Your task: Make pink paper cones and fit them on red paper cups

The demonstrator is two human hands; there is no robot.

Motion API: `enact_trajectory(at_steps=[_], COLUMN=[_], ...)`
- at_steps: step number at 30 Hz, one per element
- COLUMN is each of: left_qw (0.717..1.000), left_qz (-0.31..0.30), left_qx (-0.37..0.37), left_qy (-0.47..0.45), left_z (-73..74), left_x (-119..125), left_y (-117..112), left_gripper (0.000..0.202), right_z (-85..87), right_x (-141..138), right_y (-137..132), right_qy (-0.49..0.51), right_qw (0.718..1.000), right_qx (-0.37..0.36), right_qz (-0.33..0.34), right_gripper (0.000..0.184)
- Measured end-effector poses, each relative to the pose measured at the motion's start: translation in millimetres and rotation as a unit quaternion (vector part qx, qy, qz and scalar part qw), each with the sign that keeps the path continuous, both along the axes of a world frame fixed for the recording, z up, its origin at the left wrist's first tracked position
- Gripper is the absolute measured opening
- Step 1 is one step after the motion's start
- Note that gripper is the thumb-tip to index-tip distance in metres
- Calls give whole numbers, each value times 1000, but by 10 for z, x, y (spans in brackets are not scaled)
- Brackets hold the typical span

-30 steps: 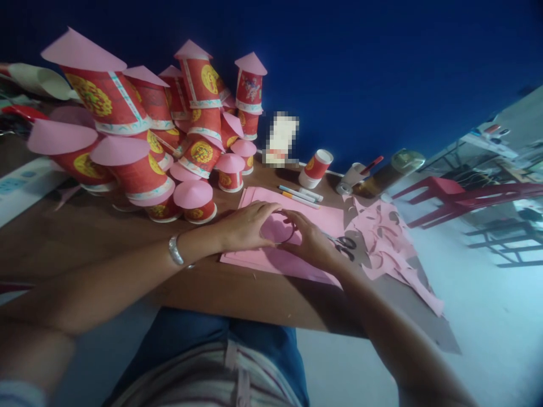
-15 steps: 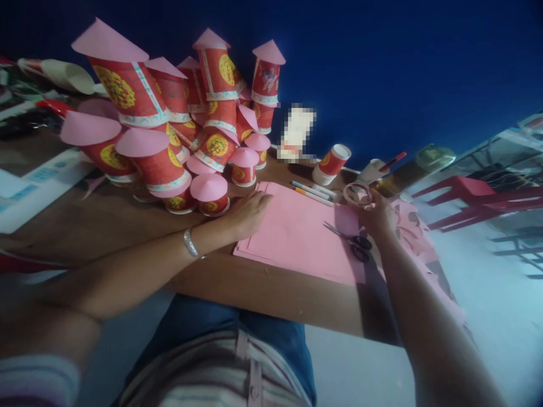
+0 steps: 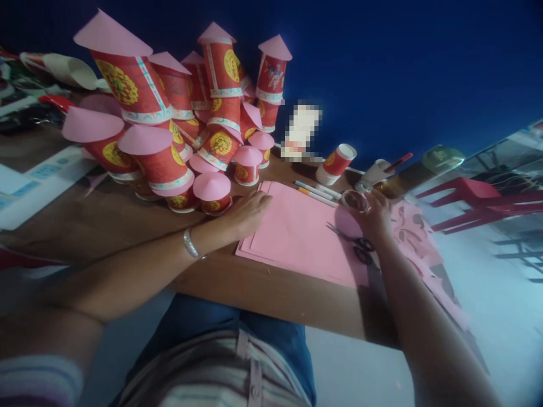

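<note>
My left hand (image 3: 246,213) lies flat, fingers stretched out, on the left edge of a stack of pink paper sheets (image 3: 297,232) on the brown table. My right hand (image 3: 375,217) is at the sheets' far right corner, fingers curled round a ring of clear tape (image 3: 355,200). Black-handled scissors (image 3: 354,243) lie on the paper just below that hand. Pens (image 3: 316,192) lie along the far edge of the paper.
Several red paper cups with pink cone lids (image 3: 182,130) are piled at the back left. One plain red cup (image 3: 336,163) lies on its side, a white holder with a red pen (image 3: 382,168) beside it. Pink paper scraps (image 3: 413,232) cover the right side. Red chairs (image 3: 475,200) stand beyond the table (image 3: 106,220).
My right hand left the middle of the pink paper with the tape ring and moved to the far right corner. My left hand slid to the paper's left edge and flattened.
</note>
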State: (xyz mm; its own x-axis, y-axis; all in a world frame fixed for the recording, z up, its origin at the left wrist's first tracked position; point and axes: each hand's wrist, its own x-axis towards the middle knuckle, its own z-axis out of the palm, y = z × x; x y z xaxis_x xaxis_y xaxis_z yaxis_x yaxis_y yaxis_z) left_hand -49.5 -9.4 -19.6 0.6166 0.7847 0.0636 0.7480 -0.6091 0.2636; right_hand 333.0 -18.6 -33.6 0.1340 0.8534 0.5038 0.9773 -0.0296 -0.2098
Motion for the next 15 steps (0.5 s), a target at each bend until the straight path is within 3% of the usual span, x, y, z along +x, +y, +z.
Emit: enact_trajectory(at_steps=[2, 5, 9, 15], left_qw=[1000, 1000, 1000, 997], left_qz=[-2, -3, 15, 68], left_qx=[0, 5, 3, -42], left_qy=[2, 5, 17, 18], left_z=[4, 8, 40, 161], left_x=[3, 2, -3, 1], left_y=[-1, -4, -14, -39], left_gripper=[43, 45, 46, 40], right_z=[84, 209, 317, 424], right_x=[-259, -769, -1318, -1570], right_y=[-141, -418, -747, -1016], right_qy=[12, 30, -39, -115], right_qw=[999, 979, 936, 917], right_qx=[13, -54, -126, -168], right_qz=[51, 193, 326, 342], right_gripper=[43, 29, 34, 43])
